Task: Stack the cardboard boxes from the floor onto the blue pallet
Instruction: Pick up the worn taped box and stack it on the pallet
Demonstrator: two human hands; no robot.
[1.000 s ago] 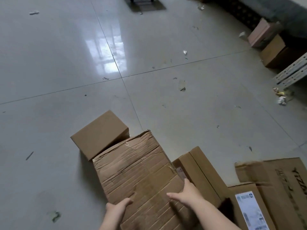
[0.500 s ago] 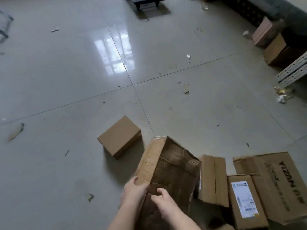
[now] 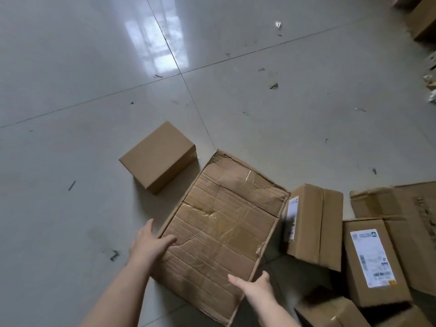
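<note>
A small box (image 3: 157,157) lies behind-left of the large box (image 3: 221,232) (both on the floor (image 3: 70,90)); more boxes (image 3: 313,226) lie right.

It looks like a storeroom or a warehouse's packing area. The floor (image 3: 70,79) is wide, glossy pale tile with long grout lines, and window light glares off it. Scraps of paper and tape (image 3: 273,85) lie scattered over it. Plain brown shipping cartons sit straight on the tiles: a small sealed box (image 3: 158,156), a big battered taped carton (image 3: 221,227), and parcels with printed shipping labels (image 3: 371,258) crowding the right edge.
</note>
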